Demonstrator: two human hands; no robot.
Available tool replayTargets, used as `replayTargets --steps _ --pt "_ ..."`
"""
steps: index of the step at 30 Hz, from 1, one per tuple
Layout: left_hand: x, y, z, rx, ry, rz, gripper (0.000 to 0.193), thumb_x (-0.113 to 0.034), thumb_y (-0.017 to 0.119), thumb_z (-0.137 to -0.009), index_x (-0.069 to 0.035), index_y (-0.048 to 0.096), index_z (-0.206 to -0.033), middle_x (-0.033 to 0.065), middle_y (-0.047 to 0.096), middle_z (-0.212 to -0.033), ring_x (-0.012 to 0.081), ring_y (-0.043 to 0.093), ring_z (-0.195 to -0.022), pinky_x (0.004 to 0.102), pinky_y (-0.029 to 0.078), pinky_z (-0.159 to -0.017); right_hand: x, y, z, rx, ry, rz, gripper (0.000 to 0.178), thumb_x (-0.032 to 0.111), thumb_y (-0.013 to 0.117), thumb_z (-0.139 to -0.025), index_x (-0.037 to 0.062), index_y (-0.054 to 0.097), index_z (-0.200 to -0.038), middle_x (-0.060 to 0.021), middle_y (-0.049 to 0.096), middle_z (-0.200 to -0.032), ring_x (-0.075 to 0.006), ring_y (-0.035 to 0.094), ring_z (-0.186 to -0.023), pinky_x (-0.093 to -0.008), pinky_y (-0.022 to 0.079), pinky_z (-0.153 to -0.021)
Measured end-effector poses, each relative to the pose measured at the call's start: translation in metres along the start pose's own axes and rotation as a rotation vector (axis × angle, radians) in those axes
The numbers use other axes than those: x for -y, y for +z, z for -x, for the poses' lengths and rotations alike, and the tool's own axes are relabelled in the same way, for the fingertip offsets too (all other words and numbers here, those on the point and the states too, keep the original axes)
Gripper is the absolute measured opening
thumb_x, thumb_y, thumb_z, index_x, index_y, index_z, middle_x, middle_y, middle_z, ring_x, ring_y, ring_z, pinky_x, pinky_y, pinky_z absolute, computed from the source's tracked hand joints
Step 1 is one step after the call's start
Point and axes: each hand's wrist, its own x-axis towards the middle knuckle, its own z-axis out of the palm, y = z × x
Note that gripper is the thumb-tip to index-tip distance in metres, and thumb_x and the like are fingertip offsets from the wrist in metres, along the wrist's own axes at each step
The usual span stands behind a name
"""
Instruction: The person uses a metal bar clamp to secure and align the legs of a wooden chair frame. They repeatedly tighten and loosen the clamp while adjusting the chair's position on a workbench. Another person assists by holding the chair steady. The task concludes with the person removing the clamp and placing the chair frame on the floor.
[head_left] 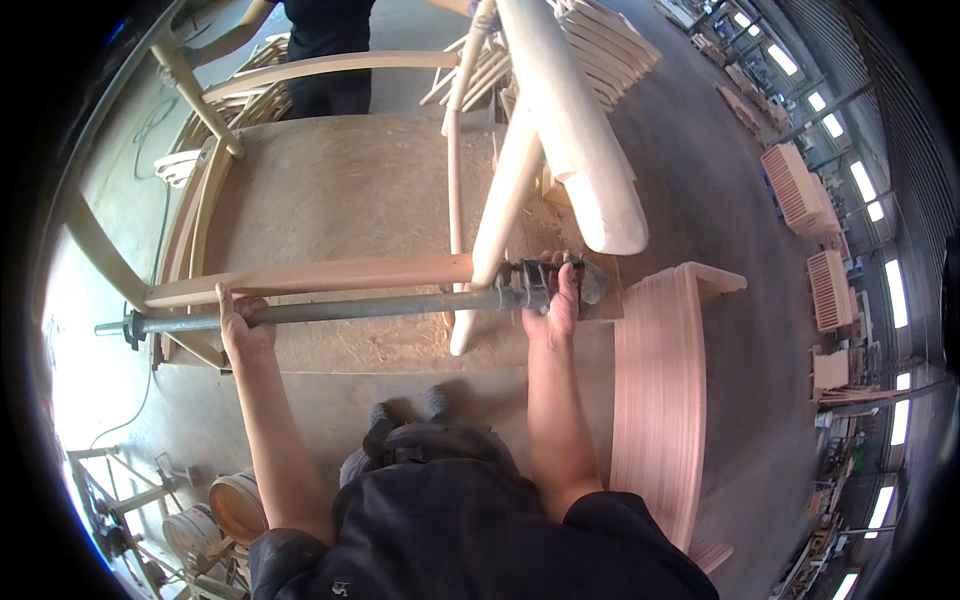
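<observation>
Clamping a pale wooden chair frame (520, 170) is the work in hand: a long grey metal bar clamp (380, 306) lies across the near part of the bench (330, 190), running left to right just beside a horizontal wooden rail (320, 275) of the frame.

Your left hand (243, 325) wraps the bar toward its left end, fingers (228, 300) curled over it in a closed grip. Your right hand (556, 300) covers the dark clamp head (535, 280) at the bar's right end, fingers pressed around it where it meets the upright chair legs; whether they are turning a screw or only steadying it cannot be told.

Judging by this, you are at the tightening stage, with the clamp seated but the joint possibly not yet drawn shut. The next move likely calls for keeping the bar level with the left hand while the right works the head, watching that the rail stays square.

To the right, near you, stands a stack of curved reddish wooden parts (660, 400). At the far side another person in dark clothing (325, 50) stands at the bench. More stacked chair parts (600, 40) lie far right, and pails (235, 505) sit on the floor near left.
</observation>
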Motion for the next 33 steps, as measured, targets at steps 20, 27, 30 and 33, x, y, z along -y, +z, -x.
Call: replayTargets --steps 20,27,30,33 --pt "0.008 -0.006 -0.017 0.071 0.013 -0.094 0.029 -0.033 0.072 -0.096 -0.009 0.057 -0.088 -0.0021 0.042 -0.063 0.0085 0.037 -0.054 0.0225 0.040 -0.050 0.123 0.019 -0.097 0.400 0.338 1.329 0.034 0.042 0.067 -0.097 0.0077 0.069 -0.096 0.0025 0.062 -0.071 -0.0069 0.048 -0.049 -0.0230 0.043 -0.052" --pt "-0.016 -0.031 -0.025 0.023 0.180 -0.340 0.026 -0.030 0.077 -0.093 -0.008 0.062 -0.097 0.0085 0.065 -0.077 0.0158 0.059 -0.063 0.0292 0.048 -0.057 0.096 0.021 -0.072 0.469 -0.430 1.717 0.036 0.033 0.061 -0.102 0.0027 0.063 -0.122 -0.0051 0.069 -0.098 -0.0230 0.066 -0.088 -0.0378 0.051 -0.078" --pt "-0.003 -0.025 -0.027 0.050 0.166 -0.296 0.033 -0.026 0.082 -0.089 -0.004 0.062 -0.103 0.0080 0.066 -0.081 0.0175 0.060 -0.064 0.0315 0.050 -0.059 0.117 -0.005 -0.074 0.989 -1.093 1.992 0.041 0.036 0.054 -0.105 0.0061 0.055 -0.133 -0.0148 0.064 -0.120 -0.0350 0.062 -0.113 -0.0443 0.048 -0.100" --pt "0.024 0.001 0.014 -0.086 0.183 -0.311 0.037 -0.023 0.085 -0.086 -0.001 0.061 -0.105 0.0068 0.062 -0.079 0.0180 0.059 -0.064 0.0337 0.050 -0.056 0.114 -0.009 -0.084 1.234 -1.143 1.875 0.047 0.042 0.050 -0.105 0.0058 0.053 -0.135 -0.0174 0.057 -0.133 -0.0394 0.055 -0.125 -0.0478 0.045 -0.109"
